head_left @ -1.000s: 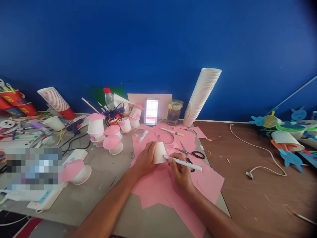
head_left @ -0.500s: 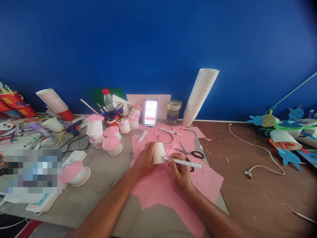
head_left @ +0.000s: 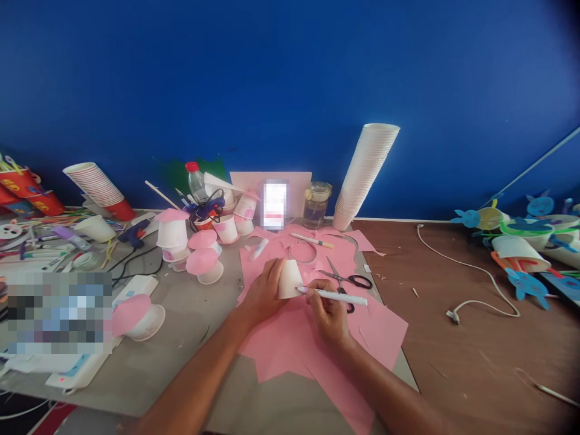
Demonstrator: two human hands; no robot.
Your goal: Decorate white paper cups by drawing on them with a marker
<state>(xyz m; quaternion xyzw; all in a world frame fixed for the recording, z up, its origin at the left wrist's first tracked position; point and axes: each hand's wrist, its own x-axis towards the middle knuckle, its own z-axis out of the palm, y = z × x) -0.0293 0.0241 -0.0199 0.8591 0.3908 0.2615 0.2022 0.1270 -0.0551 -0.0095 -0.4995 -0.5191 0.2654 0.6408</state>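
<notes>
A white paper cup (head_left: 289, 280), upside down, is held from its left side by my left hand (head_left: 263, 291), whose fingers wrap around it. My right hand (head_left: 330, 311) grips a white marker pen (head_left: 339, 296) like a pencil. The pen's tip touches or nearly touches the cup's right side, low near the rim. Beneath both hands lie overlapping sheets of pink paper (head_left: 290, 356). Black-handled scissors (head_left: 348, 280) rest open just beyond my right hand. Past the cup are a ring-shaped item (head_left: 302, 252) and another marker (head_left: 312, 240).
A tall leaning stack of white cups (head_left: 366, 175) stands by the blue wall beside a glass jar (head_left: 317, 204). Cups with pink paper pieces (head_left: 205, 263) are to the left, near a power strip (head_left: 86, 365). A white cable (head_left: 475, 273) crosses the brown table at right.
The whole view has shifted very slightly. Both hands, the cup and the pen keep nearly the same positions.
</notes>
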